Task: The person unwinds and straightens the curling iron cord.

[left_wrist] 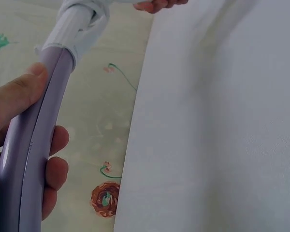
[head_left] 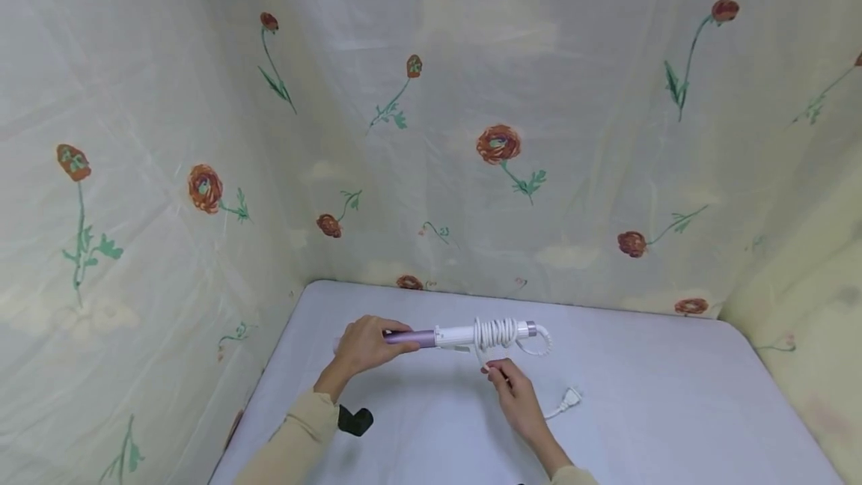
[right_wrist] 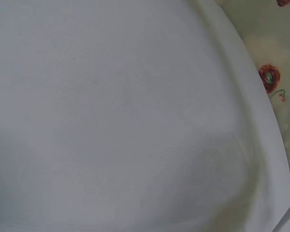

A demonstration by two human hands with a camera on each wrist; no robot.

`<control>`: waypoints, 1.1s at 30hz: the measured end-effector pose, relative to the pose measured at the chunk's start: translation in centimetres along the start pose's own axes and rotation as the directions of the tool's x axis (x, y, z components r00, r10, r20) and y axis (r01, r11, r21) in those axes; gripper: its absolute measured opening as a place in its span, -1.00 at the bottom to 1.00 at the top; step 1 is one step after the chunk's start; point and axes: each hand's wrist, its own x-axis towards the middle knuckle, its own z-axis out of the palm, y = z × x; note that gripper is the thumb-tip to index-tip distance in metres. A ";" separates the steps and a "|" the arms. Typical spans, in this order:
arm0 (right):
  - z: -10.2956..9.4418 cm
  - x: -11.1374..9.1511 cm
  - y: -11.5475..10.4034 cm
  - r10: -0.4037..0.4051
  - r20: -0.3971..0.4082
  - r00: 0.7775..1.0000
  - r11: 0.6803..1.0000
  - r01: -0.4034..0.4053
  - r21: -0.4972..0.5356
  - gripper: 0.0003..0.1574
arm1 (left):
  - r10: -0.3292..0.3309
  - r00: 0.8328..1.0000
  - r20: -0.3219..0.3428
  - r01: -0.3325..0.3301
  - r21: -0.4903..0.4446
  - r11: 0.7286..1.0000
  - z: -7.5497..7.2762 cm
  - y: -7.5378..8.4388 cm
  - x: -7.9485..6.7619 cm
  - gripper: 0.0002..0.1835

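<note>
Left hand [head_left: 367,345]: grips the wand [head_left: 414,338] at left, fingers curled round
Right hand [head_left: 515,395]: pinches the white cord [head_left: 497,334], near side of wand

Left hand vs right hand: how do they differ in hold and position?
Hold: the left hand grips the thick purple-and-white tool, while the right hand pinches the thin white cord.
Position: in the head view, the left hand is left of the cord's coils; the right hand is just below them in the picture.
Shared: both are bare, with beige sleeves behind the wrists.
</note>
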 end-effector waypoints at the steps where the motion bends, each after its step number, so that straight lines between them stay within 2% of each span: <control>1: -0.1 -0.2 0.0 -0.016 -0.002 1.000 1.000 0.016 -0.008 -0.86 | -0.003 1.000 -0.008 0.003 0.007 1.000 0.1 0.0 0.0 -0.53; 6: -0.5 -0.9 -0.5 -0.043 -0.013 0.999 0.998 0.042 -0.036 -0.86 | -0.024 0.999 -0.042 0.025 0.039 0.999 0.4 -0.1 0.1 -0.57; 15: -1.5 -1.6 -2.1 0.036 -0.033 0.999 0.999 -0.037 -0.036 -0.92 | -0.056 0.997 -0.059 0.059 0.046 0.997 0.7 0.1 0.1 -0.54; 18: -2.0 -2.0 -3.1 0.027 -0.026 0.999 0.997 -0.029 -0.065 -0.93 | -0.061 0.996 -0.059 0.064 0.052 0.997 0.9 0.1 0.2 -0.53; 22: -2.5 -2.2 -4.6 -0.082 -0.005 0.997 0.986 0.081 -0.145 -0.88 | -0.057 0.997 -0.053 0.060 0.049 0.997 0.8 0.2 0.2 -0.53; 26: -3.3 -2.4 -5.5 -0.198 0.019 0.980 0.958 0.198 -0.207 -0.81 | -0.040 0.998 -0.041 0.042 0.044 0.998 1.0 0.3 0.2 -0.52; 33: -4.8 -2.2 -6.5 -0.253 0.058 0.966 0.942 0.259 -0.215 -0.82 | -0.011 0.999 -0.034 0.013 0.046 0.999 1.0 0.1 0.2 -0.51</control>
